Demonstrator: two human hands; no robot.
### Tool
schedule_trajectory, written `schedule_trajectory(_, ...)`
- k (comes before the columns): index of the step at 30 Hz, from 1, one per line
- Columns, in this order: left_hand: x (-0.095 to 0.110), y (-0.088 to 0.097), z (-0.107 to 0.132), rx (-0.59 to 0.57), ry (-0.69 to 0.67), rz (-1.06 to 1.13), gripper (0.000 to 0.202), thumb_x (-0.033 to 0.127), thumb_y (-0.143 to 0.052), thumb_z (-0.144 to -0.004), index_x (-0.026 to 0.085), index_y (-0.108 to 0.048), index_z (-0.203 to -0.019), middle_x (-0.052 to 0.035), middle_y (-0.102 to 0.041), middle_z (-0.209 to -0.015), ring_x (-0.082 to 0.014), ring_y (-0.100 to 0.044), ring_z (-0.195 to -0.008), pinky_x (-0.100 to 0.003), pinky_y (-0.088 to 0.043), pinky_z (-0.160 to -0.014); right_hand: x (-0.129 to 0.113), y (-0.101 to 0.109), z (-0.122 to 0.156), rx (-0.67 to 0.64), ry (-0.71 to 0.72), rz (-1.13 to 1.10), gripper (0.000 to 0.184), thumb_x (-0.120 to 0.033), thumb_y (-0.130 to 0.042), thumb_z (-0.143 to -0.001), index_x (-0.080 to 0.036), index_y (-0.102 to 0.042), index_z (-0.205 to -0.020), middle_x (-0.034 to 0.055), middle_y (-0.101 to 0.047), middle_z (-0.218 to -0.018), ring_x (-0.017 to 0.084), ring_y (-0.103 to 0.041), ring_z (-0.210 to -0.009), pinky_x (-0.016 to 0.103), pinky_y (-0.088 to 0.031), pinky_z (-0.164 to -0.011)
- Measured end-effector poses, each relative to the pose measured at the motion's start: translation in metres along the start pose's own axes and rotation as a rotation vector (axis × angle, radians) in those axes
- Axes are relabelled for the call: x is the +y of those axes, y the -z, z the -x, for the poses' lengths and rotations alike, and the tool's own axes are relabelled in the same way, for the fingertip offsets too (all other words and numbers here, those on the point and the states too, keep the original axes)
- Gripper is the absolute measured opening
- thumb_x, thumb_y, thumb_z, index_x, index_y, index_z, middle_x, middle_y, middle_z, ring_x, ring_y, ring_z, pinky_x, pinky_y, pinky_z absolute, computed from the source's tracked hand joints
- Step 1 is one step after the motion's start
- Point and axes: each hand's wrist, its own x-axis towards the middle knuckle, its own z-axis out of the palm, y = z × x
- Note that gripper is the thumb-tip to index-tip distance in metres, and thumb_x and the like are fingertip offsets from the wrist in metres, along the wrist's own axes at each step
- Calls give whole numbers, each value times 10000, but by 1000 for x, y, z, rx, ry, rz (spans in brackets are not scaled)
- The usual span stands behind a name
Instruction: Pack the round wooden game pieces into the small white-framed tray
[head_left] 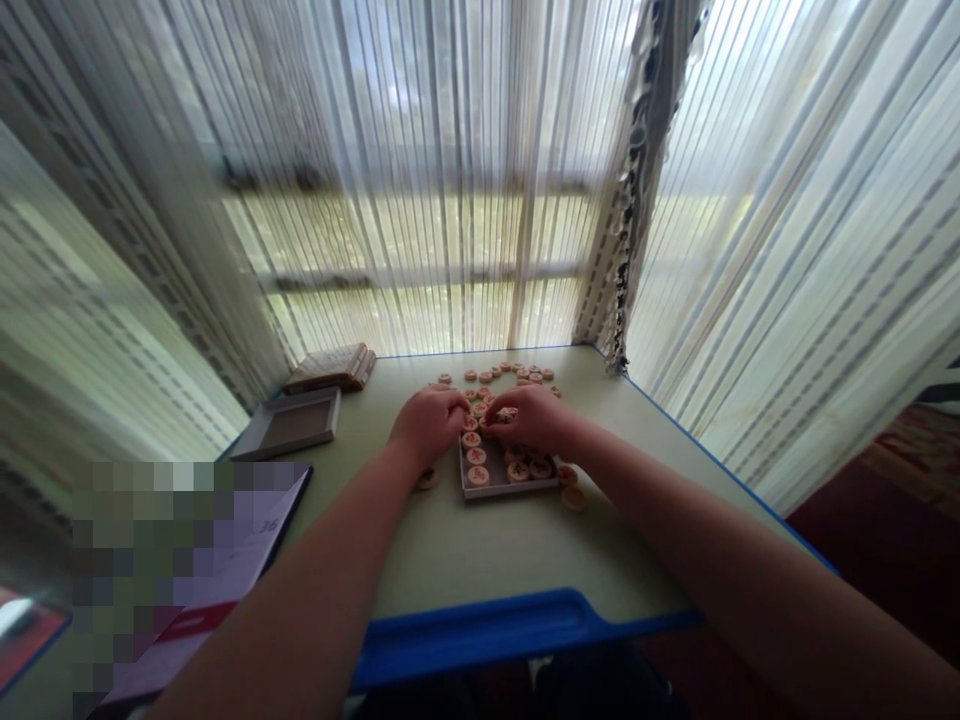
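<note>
On the pale green table lies a shallow grey box tray holding several round wooden game discs with red marks. My left hand rests curled at the tray's far left corner, fingertips among the discs. My right hand is curled over the tray's far right side and pinches a small stack of discs between thumb and fingers. More loose discs lie scattered on the table beyond both hands, and two lie right of the tray.
A grey box lid and a folded board lie at the far left. A purple booklet sits near left. The table has a blue rim and a blue handle at the near edge. Sheer curtains hang behind.
</note>
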Motion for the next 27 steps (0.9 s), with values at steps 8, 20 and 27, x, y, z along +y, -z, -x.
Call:
schedule_trajectory(8,-17,-3,-4,205,193,3,283,219,-375,-755,128,-622,-858,-87,-616,-862,-189,-558,-828,-308,-435,-789,23,9,-2,370,31,99,241,-152,-493,-724,-208,-668,-880,29,-613,-1033,166,-495,-931,311,-323,-875)
schedule_trajectory(20,-34,-11,-2,102,411,86,311,414,-386,-782,163,-557,-847,-66,-627,-804,-179,-574,-737,-293,-436,-683,67,39,6,53,-469,353,319,-403,-461,-759,-206,-679,-884,69,-664,-818,184,-584,-753,257,-389,-650)
schedule_trajectory(27,-31,-12,-4,59,293,28,410,451,-306,-817,156,-591,-810,-80,-616,-835,-190,-558,-819,-301,-425,-742,50,40,7,-69,-604,390,645,-675,-290,-735,-178,-682,-855,132,-658,-828,234,-601,-754,295,-411,-610)
